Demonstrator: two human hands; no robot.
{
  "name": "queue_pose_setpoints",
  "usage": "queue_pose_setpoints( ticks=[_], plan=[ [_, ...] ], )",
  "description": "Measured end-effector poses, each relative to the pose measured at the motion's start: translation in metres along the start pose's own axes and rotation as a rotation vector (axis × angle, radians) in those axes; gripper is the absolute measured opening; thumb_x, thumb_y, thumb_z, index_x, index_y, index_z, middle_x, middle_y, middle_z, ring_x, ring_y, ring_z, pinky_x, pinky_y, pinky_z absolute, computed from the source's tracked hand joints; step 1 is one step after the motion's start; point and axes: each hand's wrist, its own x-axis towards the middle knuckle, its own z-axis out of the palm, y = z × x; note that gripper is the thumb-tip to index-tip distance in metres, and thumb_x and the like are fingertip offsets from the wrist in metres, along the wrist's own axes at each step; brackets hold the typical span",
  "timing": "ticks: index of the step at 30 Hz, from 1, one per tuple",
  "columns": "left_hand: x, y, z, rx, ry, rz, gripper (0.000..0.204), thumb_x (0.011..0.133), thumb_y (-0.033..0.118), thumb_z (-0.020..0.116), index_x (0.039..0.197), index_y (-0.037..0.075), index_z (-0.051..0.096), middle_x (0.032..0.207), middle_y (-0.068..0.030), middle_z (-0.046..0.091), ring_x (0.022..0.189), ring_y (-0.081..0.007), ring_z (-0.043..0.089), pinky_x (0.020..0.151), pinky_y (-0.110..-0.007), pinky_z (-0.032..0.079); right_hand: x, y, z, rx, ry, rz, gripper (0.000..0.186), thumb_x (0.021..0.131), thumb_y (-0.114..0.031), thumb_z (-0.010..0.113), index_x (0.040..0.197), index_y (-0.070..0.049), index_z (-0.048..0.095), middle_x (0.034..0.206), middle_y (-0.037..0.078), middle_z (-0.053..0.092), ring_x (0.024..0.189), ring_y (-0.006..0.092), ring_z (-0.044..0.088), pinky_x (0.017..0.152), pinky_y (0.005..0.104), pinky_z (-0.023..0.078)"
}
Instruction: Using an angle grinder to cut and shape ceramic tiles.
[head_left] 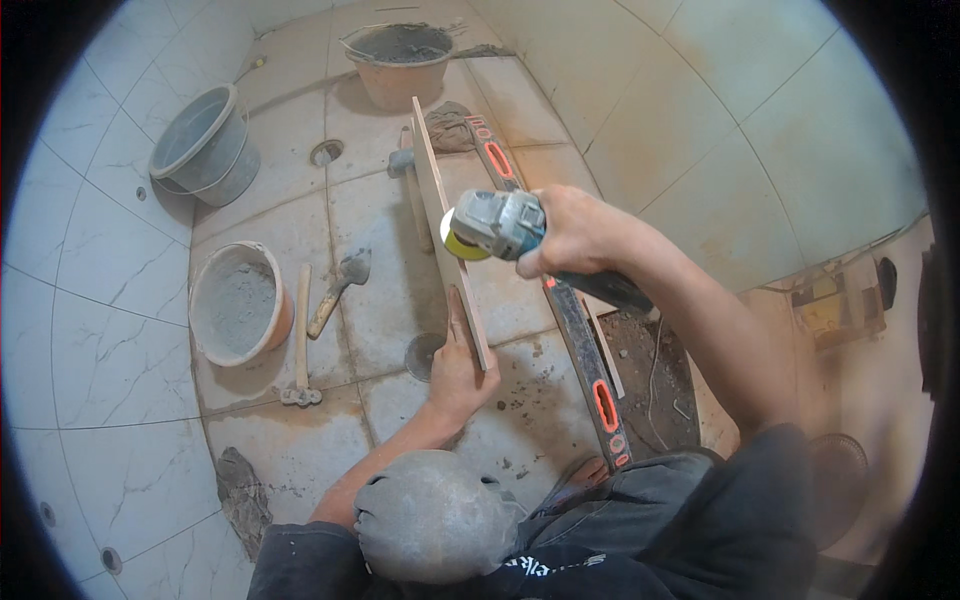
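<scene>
My left hand (463, 375) grips the near end of a long, narrow tile strip (430, 170), which is held on edge and slants away from me. My right hand (575, 232) is wrapped round an angle grinder (497, 222) with a blue-grey, dusty body. Its disc, pale with a yellow side (465, 248), is at the strip's edge, a little beyond my left fingers; whether it touches cannot be made out. Under the grinder and to its right, a long black spirit level (585, 350) with orange-red rimmed openings lies on the floor.
A mortar bucket (400, 85) stands far off, a grey bucket (205, 150) leans far left, and a mortar tub (240, 305) sits left. Beside it lie a hammer (302, 350) and a trowel (340, 290). Another mallet-like tool (402, 163) lies beyond the strip. Tiled walls rise both sides.
</scene>
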Motion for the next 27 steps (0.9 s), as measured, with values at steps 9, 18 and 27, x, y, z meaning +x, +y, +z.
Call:
queue_pose_setpoints(
  ticks=[9,18,27],
  plan=[
    [0.001,-0.006,-0.005,-0.010,-0.192,-0.036,0.100,0.085,0.006,0.057,0.163,-0.009,-0.004,0.162,-0.0434,0.022,0.100,-0.0550,0.068,0.086,-0.052,0.061,0.071,0.002,-0.023,-0.001,0.127,-0.008,0.050,0.064,-0.030,0.082,0.099,0.003,0.073,0.089,0.019,0.073,0.081,0.0310,0.069,0.078,0.0398,0.055],
    [0.002,-0.003,-0.006,-0.045,-0.122,0.042,0.099,0.086,0.006,0.055,0.163,-0.008,-0.005,0.161,-0.0442,0.022,0.098,-0.0552,0.069,0.087,-0.052,0.061,0.081,-0.001,-0.032,0.089,0.197,-0.024,0.051,0.061,-0.034,0.082,0.094,0.004,0.075,0.088,0.019,0.073,0.081,0.0302,0.068,0.075,0.0394,0.054],
    [-0.002,-0.016,-0.008,-0.021,-0.173,-0.017,0.099,0.085,0.010,0.057,0.164,-0.007,-0.001,0.156,-0.0449,0.031,0.096,-0.0560,0.068,0.085,-0.054,0.060,0.018,-0.003,-0.004,-0.022,0.011,-0.012,0.049,0.067,-0.026,0.083,0.104,0.003,0.071,0.092,0.021,0.075,0.088,0.0317,0.072,0.085,0.0394,0.056]
  ],
)
